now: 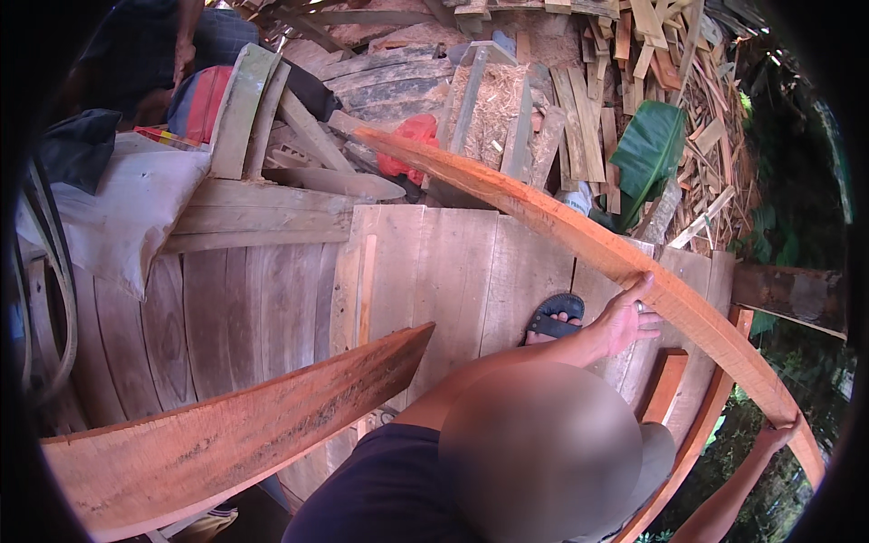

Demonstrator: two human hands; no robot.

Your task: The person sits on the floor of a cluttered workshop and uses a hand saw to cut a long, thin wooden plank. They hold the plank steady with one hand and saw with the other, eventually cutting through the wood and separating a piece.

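Note:
A long reddish-brown wooden plank (543, 204), curved by the wide view, runs from the upper middle to the lower right. My left hand (625, 321) bears against its near edge, thumb over the wood and fingers spread along its underside. Farther down the same plank, my right hand (780, 436) grips it near the right end. A sandalled foot (554, 319) shows beside my left forearm. Below that forearm a blurred round patch hides what lies there.
Another wide reddish board (244, 425) juts in at lower left. Wooden boards (453, 281) make the surface below. Offcuts (634, 54) and a green leaf (650, 158) lie at the back. A person's arm (186, 45) shows at upper left, near a pale sheet (136, 195).

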